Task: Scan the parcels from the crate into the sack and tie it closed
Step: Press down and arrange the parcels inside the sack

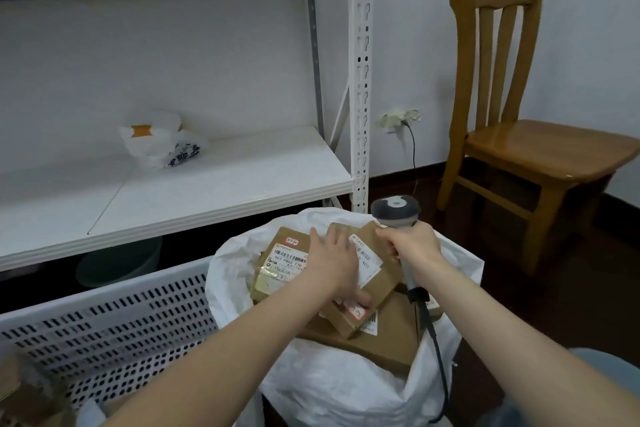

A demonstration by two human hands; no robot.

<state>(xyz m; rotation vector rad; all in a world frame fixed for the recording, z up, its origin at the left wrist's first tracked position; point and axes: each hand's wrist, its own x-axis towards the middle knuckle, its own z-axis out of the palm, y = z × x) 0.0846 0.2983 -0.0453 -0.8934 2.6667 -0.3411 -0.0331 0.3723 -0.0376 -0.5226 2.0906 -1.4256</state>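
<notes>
In the sack's [346, 392] open mouth, just right of the crate [121, 322], I see three brown parcels stacked. The top parcel [377, 274] lies label up, its long axis running diagonally from near-left to far-right, tilted across a larger flat parcel [381, 347]. A third parcel [284, 263] sits beside it to the left, barcode label facing up. My left hand [334, 263] lies flat on the top parcel, fingers straight and spread. My right hand [412, 246] is clenched round the scanner [394, 210] handle. The scanner stands over the parcels, head at the far end, cable end toward me. A chair [519, 146] is far right.
</notes>
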